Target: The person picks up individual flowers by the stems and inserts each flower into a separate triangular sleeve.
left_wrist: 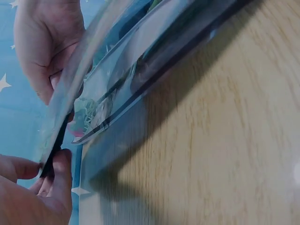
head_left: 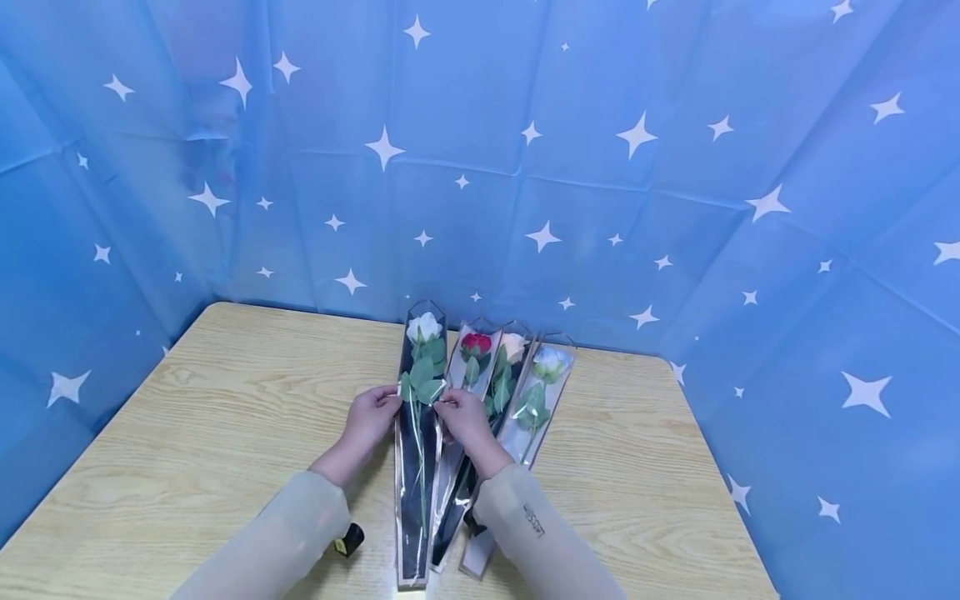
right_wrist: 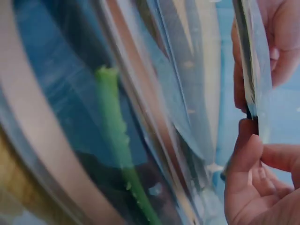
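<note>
A wrapped white rose (head_left: 424, 327), in a long clear sleeve with a black backing and pale borders, lies tilted across the middle in the head view. My left hand (head_left: 371, 419) pinches the left edge of its sleeve, below the bloom. On the opposite edge, my right hand (head_left: 465, 421) pinches the sleeve between thumb and fingers. The left wrist view shows the sleeve (left_wrist: 70, 98) edge-on, raised off the tabletop between both hands. A green cut stem (right_wrist: 115, 117) appears through the film in the right wrist view.
Under and right of the right arm lie a wrapped red rose (head_left: 476, 342), a wrapped peach rose (head_left: 513, 347) and a wrapped pale blue rose (head_left: 550, 363), fanned out on the wooden table (head_left: 637, 467). A blue star-printed curtain (head_left: 480, 192) stands behind.
</note>
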Action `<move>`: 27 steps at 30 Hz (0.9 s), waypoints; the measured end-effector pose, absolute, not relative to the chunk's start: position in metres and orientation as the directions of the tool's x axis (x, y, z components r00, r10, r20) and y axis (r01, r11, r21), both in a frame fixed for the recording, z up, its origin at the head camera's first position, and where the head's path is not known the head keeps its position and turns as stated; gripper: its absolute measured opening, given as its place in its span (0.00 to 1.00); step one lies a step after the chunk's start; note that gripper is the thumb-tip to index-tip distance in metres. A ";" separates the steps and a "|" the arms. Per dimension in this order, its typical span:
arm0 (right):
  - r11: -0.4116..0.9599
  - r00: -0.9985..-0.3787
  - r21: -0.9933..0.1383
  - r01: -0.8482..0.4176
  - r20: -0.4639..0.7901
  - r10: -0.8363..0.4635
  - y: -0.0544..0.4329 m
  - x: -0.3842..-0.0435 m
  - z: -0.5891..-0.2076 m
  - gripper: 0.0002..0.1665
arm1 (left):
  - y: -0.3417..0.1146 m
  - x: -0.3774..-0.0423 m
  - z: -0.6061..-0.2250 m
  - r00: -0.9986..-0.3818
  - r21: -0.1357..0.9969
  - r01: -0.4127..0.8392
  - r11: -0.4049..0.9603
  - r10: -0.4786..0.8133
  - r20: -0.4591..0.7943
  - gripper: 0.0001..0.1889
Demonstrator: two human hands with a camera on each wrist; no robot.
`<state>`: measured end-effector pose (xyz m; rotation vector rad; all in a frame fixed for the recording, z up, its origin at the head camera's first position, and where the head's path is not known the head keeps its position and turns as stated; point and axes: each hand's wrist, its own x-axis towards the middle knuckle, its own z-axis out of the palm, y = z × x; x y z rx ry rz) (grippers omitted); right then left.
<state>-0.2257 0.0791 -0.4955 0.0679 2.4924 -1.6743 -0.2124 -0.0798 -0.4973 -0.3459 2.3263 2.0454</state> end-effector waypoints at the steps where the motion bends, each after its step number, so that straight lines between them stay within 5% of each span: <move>1: 0.394 -0.989 -0.911 0.121 -0.147 -0.035 0.079 -0.226 -0.496 0.07 | -0.080 -0.213 -0.498 -0.975 0.976 -0.190 0.110 -0.140 -0.174 0.17; 14: 0.461 -0.978 -0.874 0.156 -0.201 -0.051 0.087 -0.228 -0.502 0.08 | -0.077 -0.219 -0.510 -0.981 0.963 -0.180 0.202 -0.114 -0.159 0.17; 20: 0.528 -0.976 -0.835 0.154 -0.211 -0.048 0.090 -0.228 -0.502 0.28 | -0.075 -0.220 -0.511 -0.985 0.938 -0.156 0.310 -0.123 -0.123 0.17; 27: 0.579 -0.982 -0.813 0.062 -0.153 -0.108 0.097 -0.219 -0.499 0.33 | -0.079 -0.219 -0.512 -0.984 0.903 -0.163 0.397 -0.135 -0.118 0.18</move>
